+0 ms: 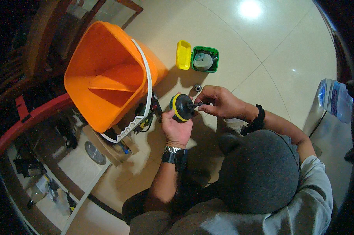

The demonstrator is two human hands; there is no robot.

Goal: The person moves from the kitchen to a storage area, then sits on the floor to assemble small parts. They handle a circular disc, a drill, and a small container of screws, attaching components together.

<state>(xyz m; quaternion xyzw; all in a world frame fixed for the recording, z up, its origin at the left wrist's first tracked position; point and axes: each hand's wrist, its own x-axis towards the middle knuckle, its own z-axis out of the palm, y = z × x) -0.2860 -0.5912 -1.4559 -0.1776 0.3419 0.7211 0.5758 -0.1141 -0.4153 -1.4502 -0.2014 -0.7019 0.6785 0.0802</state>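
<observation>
My left hand (pixel 177 129) is closed around the edge of a round black disc (pixel 181 106) with a yellow rim and a shaft at its centre. With my right hand (pixel 222 102) I pinch the end of that shaft (pixel 196 105), fingertips together. Just beyond my fingers, a small round metal piece (pixel 197 87) stands on the floor. Farther off is an open green box (pixel 217 59) with its yellow lid (pixel 183 55) swung to the left; a whitish round item (pixel 203 61) lies inside.
A large orange bucket (pixel 112 74) with a white handle (pixel 149 74) lies at the left, its mouth toward me. Dark tool-like items (pixel 147 117) sit beside it. A cardboard box (pixel 106 145) is below. Plastic-wrapped packs (pixel 335 100) stand at the right. A dark grey cap (pixel 259 172) hides the lower right.
</observation>
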